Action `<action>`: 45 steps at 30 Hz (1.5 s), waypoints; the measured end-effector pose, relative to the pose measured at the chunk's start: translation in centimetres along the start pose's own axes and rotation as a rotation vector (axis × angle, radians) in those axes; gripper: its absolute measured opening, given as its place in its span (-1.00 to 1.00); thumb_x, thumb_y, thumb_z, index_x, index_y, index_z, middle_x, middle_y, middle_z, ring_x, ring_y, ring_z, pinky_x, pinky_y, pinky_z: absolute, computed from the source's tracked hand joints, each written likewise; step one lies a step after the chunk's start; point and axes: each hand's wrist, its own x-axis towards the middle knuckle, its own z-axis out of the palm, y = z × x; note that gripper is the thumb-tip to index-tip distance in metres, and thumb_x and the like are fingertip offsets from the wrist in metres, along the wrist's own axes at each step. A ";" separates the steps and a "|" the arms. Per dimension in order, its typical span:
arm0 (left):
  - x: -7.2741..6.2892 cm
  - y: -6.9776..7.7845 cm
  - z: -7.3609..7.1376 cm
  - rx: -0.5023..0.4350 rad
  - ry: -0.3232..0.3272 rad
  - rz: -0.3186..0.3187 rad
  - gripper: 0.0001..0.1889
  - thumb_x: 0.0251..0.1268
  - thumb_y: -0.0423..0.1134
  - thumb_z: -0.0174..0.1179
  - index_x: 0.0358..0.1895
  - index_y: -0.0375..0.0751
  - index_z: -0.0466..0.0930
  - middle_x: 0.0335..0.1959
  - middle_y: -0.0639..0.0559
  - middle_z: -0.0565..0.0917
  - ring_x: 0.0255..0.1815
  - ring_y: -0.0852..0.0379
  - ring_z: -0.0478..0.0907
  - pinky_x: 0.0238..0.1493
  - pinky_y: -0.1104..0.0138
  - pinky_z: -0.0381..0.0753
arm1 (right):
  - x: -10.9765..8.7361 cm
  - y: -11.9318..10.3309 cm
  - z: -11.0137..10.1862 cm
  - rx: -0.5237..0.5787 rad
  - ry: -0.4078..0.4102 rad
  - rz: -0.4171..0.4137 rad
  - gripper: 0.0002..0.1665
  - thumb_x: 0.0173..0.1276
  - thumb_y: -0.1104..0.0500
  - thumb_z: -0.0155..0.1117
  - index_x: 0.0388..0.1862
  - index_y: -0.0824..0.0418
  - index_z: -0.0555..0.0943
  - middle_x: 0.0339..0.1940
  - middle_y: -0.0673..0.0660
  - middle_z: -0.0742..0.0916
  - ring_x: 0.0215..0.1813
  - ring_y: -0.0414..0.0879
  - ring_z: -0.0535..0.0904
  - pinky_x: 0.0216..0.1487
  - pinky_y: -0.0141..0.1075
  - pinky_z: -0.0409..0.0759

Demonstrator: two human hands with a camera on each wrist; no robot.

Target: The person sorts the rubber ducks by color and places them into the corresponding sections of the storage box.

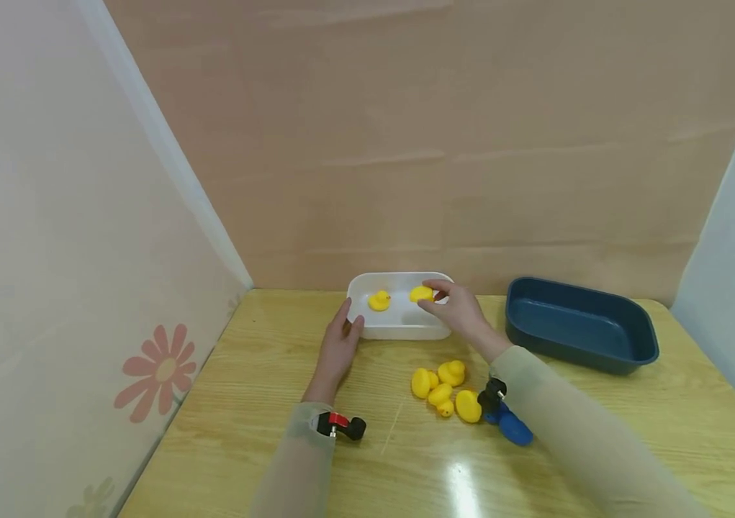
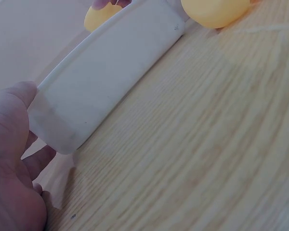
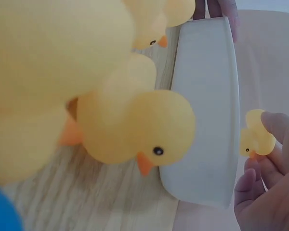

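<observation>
A white rectangular tray (image 1: 406,332) stands at the back of the table. My left hand (image 1: 339,347) grips its left end, and the left wrist view shows the thumb at the rim and fingers round the corner. Inside, toward the left, sits one yellow rubber duck (image 1: 379,301). At the tray's right side my right hand (image 1: 461,311) pinches another rubber duck (image 1: 420,293) between thumb and fingers. That duck (image 3: 256,134) also shows over the tray's rim in the right wrist view, with the thumb on it.
Several yellow rubber ducks (image 1: 451,373) lie in a cluster in front of the tray. A blue object (image 1: 515,429) is beside them, partly hidden by the right wrist. To the right stands a dark blue basin (image 1: 574,345). A brown paper wall (image 1: 367,180) rises behind the table.
</observation>
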 end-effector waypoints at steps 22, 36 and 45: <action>0.7 0.4 1.1 0.018 -0.016 0.032 -0.31 0.84 0.02 0.06 0.83 0.02 0.10 0.78 -0.06 0.22 0.77 -0.08 0.15 0.73 -0.02 0.16 | -1.5 -1.0 -2.4 0.010 -0.005 -0.041 -0.42 0.61 0.03 0.48 0.49 0.21 0.65 0.35 0.24 0.75 0.13 0.11 0.67 0.01 -0.11 0.68; 1.0 0.7 1.0 0.028 -0.011 0.030 -0.31 0.84 0.04 0.06 0.82 0.00 0.11 0.77 -0.11 0.23 0.77 -0.12 0.15 0.74 -0.05 0.14 | -5.0 -0.4 -4.0 0.057 -0.040 -0.038 -0.43 0.60 0.01 0.50 0.46 0.22 0.67 0.30 0.22 0.78 0.20 0.11 0.67 0.28 0.02 0.67; 1.2 1.1 0.8 0.023 -0.015 0.050 -0.30 0.83 0.05 0.07 0.82 -0.04 0.12 0.77 -0.18 0.23 0.76 -0.18 0.17 0.73 -0.06 0.16 | -8.3 0.7 -4.6 0.054 -0.028 -0.014 -0.37 0.57 0.04 0.53 0.51 0.23 0.63 0.35 0.21 0.76 0.34 0.21 0.60 0.42 0.18 0.58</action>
